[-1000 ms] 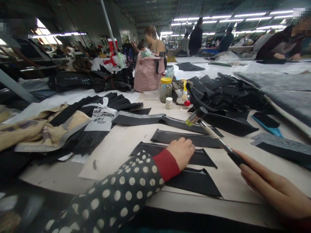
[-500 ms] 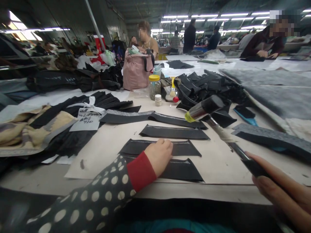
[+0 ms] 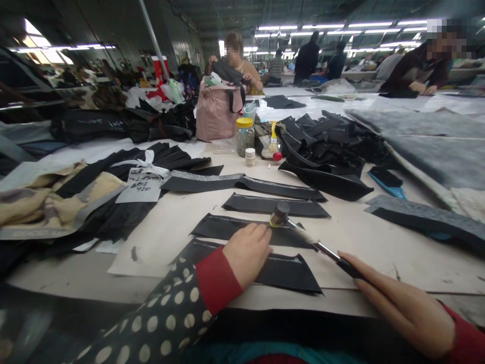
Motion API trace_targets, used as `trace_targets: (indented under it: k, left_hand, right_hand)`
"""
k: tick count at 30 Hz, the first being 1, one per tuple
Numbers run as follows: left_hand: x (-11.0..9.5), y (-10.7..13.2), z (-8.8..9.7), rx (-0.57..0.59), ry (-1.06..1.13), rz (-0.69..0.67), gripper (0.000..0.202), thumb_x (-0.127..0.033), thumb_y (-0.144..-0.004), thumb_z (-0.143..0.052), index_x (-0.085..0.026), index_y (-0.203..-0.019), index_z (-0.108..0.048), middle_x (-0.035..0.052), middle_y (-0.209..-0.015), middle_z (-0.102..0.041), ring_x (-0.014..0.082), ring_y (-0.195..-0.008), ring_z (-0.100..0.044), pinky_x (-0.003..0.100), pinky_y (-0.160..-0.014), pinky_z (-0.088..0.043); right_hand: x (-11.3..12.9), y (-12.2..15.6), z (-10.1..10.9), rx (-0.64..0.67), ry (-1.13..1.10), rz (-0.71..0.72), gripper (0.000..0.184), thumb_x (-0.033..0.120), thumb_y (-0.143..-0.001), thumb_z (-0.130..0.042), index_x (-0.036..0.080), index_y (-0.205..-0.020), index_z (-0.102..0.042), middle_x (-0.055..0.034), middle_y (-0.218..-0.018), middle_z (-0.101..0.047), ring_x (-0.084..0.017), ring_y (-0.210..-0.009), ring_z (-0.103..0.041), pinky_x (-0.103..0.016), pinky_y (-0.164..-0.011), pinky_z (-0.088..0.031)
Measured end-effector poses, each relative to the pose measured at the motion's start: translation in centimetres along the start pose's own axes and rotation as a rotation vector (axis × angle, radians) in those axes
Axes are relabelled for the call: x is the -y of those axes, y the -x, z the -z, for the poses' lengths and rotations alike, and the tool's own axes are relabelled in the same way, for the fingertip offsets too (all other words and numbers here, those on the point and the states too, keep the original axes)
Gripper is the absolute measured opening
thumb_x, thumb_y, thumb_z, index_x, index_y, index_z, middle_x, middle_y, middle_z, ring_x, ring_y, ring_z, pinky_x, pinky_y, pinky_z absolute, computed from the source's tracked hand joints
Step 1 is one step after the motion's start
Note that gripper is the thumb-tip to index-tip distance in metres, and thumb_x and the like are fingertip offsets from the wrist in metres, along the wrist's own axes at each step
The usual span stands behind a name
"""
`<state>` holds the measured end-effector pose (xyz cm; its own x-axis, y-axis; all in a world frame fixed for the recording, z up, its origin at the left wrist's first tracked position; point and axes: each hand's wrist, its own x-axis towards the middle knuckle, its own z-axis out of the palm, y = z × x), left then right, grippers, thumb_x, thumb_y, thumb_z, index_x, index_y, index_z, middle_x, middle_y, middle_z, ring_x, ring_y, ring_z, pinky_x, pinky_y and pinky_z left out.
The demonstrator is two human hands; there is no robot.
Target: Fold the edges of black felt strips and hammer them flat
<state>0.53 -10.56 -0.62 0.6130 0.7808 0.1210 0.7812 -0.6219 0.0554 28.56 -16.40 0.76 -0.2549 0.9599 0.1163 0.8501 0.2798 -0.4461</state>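
Observation:
A mallet (image 3: 279, 212) with a dark cylindrical head and a metal shaft is in my right hand (image 3: 407, 306), fingers closed round its black grip. Its head is at the folded upper edge of a black fabric strip (image 3: 217, 227), right by my left fingertips. My left hand (image 3: 248, 253) lies palm down over that strip, its fingers flat and holding nothing. Partly under the left hand and sleeve is a nearer black strip (image 3: 290, 273). Beyond the mallet head lie another black strip (image 3: 246, 203) and a pair of grey-edged strips (image 3: 204, 183) end to end.
Tied black pieces with a handwritten tag (image 3: 139, 186) lie left. Behind the strips stand a yellow-lidded jar (image 3: 245, 139), a small white bottle (image 3: 250, 157) and a brush (image 3: 273, 139). Heaped black pieces (image 3: 329, 134) lie back right. Other people work across the table.
The mallet has come down and left from above the table onto the strip, with my right hand moving left. My left hand stays on the strip. The view has shifted slightly.

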Motion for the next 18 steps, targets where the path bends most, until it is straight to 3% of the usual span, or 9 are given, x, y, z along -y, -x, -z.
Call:
trace_targets:
  k: [2, 7, 9, 12, 16, 18]
  left_hand:
    - [0.0, 0.1, -0.3, -0.024, 0.005, 0.007, 0.03, -0.025, -0.087, -0.033, -0.013, -0.112, -0.044, 0.0102, -0.105, -0.052, 0.0206, -0.099, -0.045, 0.036, -0.085, -0.04]
    - [-0.4, 0.5, -0.7, -0.065, 0.01, 0.038, 0.022, -0.023, -0.088, -0.03, -0.016, -0.095, -0.05, 0.0078, -0.096, -0.052, 0.0194, -0.093, -0.046, 0.035, -0.081, -0.041]
    - [-0.5, 0.6, -0.6, -0.056, -0.001, 0.041, 0.02, -0.021, -0.088, -0.031, -0.016, -0.089, -0.05, 0.0068, -0.093, -0.052, 0.0192, -0.091, -0.046, 0.034, -0.079, -0.042]
    - [-0.6, 0.7, -0.7, -0.052, -0.014, 0.042, 0.019, -0.017, -0.087, -0.032, -0.016, -0.093, -0.05, 0.0061, -0.094, -0.052, 0.0193, -0.09, -0.046, 0.033, -0.078, -0.042]
    - [-0.5, 0.9, -0.9, -0.066, -0.019, 0.034, 0.022, -0.017, -0.086, -0.034, -0.015, -0.102, -0.048, 0.0065, -0.097, -0.052, 0.0198, -0.092, -0.045, 0.033, -0.079, -0.043]
    - [-0.5, 1.0, -0.9, -0.068, -0.024, 0.027, 0.022, -0.016, -0.086, -0.034, -0.014, -0.102, -0.048, 0.0063, -0.096, -0.053, 0.0195, -0.092, -0.046, 0.032, -0.078, -0.043]
  right_hand:
    - [0.0, -0.4, -0.1, 0.056, -0.01, 0.027, 0.043, 0.037, -0.084, -0.035, 0.031, -0.125, -0.042, 0.0041, -0.12, -0.051, -0.021, -0.106, -0.05, -0.034, -0.089, -0.045]
    - [0.6, -0.8, 0.0, -0.066, -0.018, 0.034, 0.045, 0.038, -0.084, -0.034, 0.035, -0.13, -0.034, 0.0062, -0.125, -0.046, -0.021, -0.112, -0.044, -0.037, -0.095, -0.039]
    - [0.9, -1.0, -0.4, -0.008, -0.017, 0.017, 0.044, 0.038, -0.085, -0.033, 0.032, -0.128, -0.038, 0.0041, -0.121, -0.05, -0.021, -0.108, -0.049, -0.036, -0.093, -0.042]
    - [1.5, -1.5, -0.6, 0.083, -0.031, 0.023, 0.041, 0.04, -0.085, -0.033, 0.032, -0.124, -0.043, 0.0051, -0.118, -0.053, -0.02, -0.106, -0.05, -0.036, -0.092, -0.043]
    - [2.2, -2.5, -0.4, -0.038, -0.063, 0.065, 0.044, 0.04, -0.084, -0.034, 0.034, -0.128, -0.038, 0.0062, -0.125, -0.046, -0.02, -0.114, -0.043, -0.035, -0.097, -0.037]
    - [2.3, -2.9, -0.7, -0.017, -0.046, 0.067, 0.044, 0.038, -0.084, -0.035, 0.03, -0.127, -0.039, 0.0028, -0.122, -0.049, -0.021, -0.109, -0.048, -0.036, -0.094, -0.04]
